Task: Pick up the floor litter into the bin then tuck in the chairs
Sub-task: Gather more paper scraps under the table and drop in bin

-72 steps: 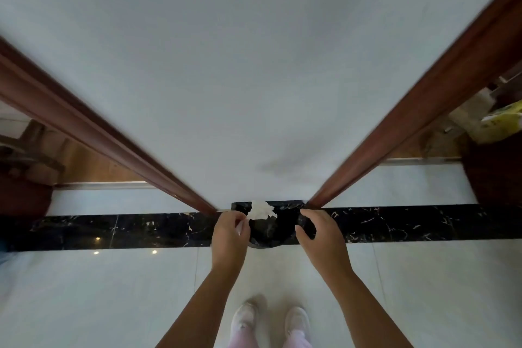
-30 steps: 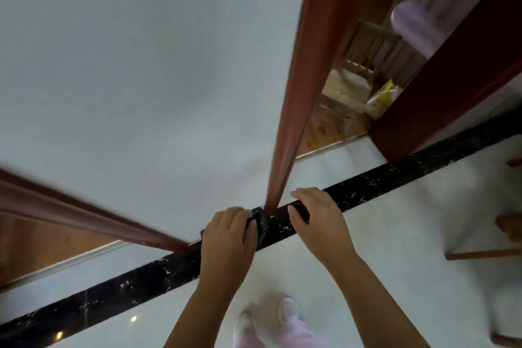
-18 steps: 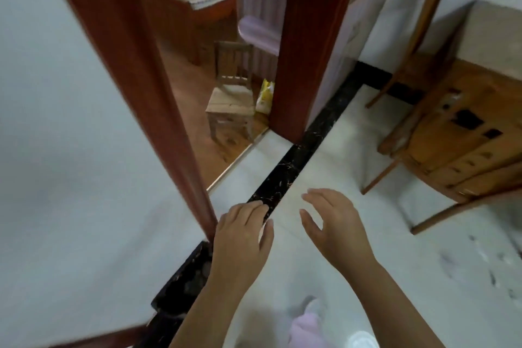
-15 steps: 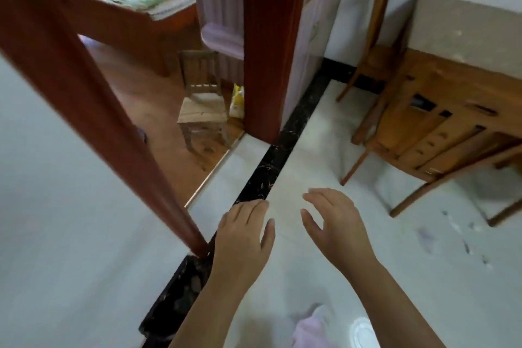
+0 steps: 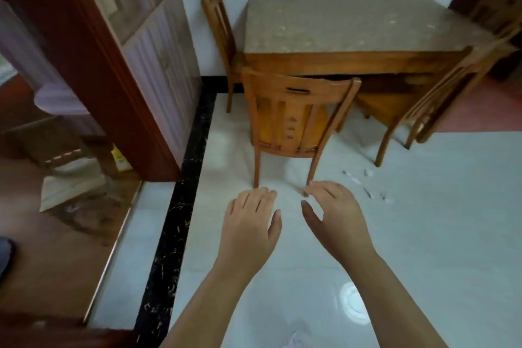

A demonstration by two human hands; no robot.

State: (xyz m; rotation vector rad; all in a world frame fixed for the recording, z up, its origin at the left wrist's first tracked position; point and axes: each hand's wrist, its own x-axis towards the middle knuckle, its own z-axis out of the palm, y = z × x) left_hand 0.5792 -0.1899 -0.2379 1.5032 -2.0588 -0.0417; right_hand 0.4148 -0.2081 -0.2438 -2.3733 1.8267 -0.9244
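While held out empty over the pale floor [image 5: 437, 234], left hand [image 5: 248, 223] and right hand [image 5: 336, 217] spread open, fingers loose, gripping nothing. Beyond them, nearest chair [image 5: 293, 116] pulled out from the worktop [image 5: 353, 28], back toward the camera. Small white litter scraps [image 5: 364, 183] scattered right of that chair, near the right hand.

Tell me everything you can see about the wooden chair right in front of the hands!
The nearest chair is orange-brown wood with a glossy look. Its back faces the camera: a curved top rail with a slot-shaped handle cut in it, and flat upright slats below. It stands upright on the pale tiled floor, seat pointing toward the table, pulled out rather than tucked under. Two rear legs show clearly. Neither hand touches it.
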